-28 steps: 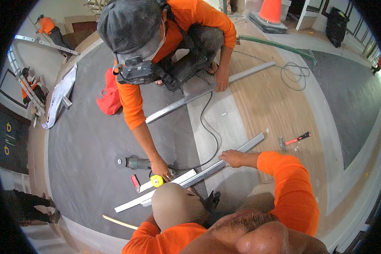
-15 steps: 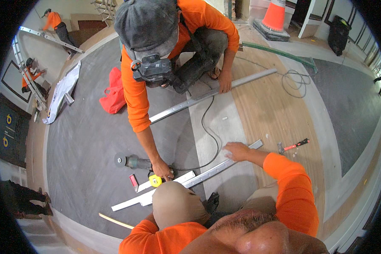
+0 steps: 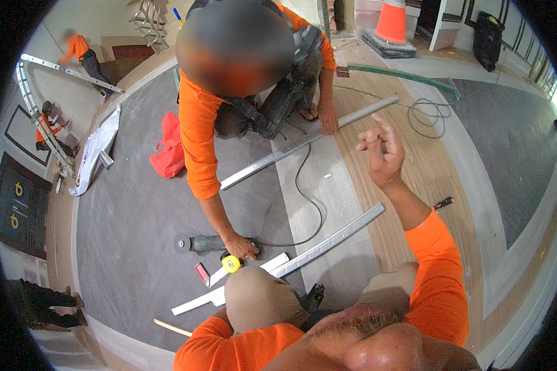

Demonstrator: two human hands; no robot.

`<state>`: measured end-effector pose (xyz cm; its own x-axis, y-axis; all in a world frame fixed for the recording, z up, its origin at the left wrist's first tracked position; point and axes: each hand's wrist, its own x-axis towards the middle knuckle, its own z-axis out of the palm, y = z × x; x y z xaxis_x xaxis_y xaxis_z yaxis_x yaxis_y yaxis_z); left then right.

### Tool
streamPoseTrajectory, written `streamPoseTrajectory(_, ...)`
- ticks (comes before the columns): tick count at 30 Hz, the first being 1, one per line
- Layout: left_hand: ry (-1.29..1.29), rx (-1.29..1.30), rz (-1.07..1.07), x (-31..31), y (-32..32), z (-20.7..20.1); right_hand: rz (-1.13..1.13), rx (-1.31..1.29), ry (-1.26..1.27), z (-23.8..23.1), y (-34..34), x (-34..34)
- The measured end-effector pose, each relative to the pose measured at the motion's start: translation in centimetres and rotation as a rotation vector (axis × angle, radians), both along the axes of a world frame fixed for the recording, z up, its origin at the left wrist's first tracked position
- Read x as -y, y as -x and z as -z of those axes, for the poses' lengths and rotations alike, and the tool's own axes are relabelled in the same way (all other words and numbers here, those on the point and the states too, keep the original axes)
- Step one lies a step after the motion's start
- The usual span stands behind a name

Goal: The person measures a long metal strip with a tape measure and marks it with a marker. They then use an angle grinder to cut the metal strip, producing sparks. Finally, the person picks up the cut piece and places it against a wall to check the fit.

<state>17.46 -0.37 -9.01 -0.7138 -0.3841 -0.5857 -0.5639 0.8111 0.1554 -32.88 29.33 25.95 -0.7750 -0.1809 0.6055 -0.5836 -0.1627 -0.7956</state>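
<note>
My right hand point(image 3: 385, 153) is raised over the wood-look floor with its fingers apart, some bent, holding nothing. Below it lies a silver metal channel point(image 3: 337, 236), stretching toward my left knee beside white strips point(image 3: 192, 303). My left hand is hidden behind that knee; only the orange sleeve shows. Opposite me a crouching co-worker rests one hand point(image 3: 241, 248) beside a yellow tape measure point(image 3: 231, 264) and the rear of an angle grinder point(image 3: 201, 243). The co-worker's other hand point(image 3: 328, 122) touches a second metal channel point(image 3: 278, 154). A red-handled square point(image 3: 202, 272) lies near the tape.
A black cord point(image 3: 323, 216) curves from the grinder across the floor. A tool with a red and black handle point(image 3: 444, 203) lies partly behind my right forearm. Further off are a red bag point(image 3: 168, 148), a green bar point(image 3: 396, 74), a traffic cone point(image 3: 391, 25) and a ladder point(image 3: 28, 93).
My right hand has left the near metal channel and risen up and away, toward the far channel's right end. The co-worker's hands have stayed in about the same places.
</note>
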Motion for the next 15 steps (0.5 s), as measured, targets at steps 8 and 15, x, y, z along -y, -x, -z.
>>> streamPoseTrajectory(8,-0.099,0.080,0.076,3.1,2.1,-2.6,-0.114,-0.395,-0.019,-3.9,-1.5,-3.9)
streamPoseTrajectory(15,-0.493,-0.003,0.173,5.7,12.5,-16.3,-0.157,-0.266,-0.088,-1.2,-2.2,-3.5)
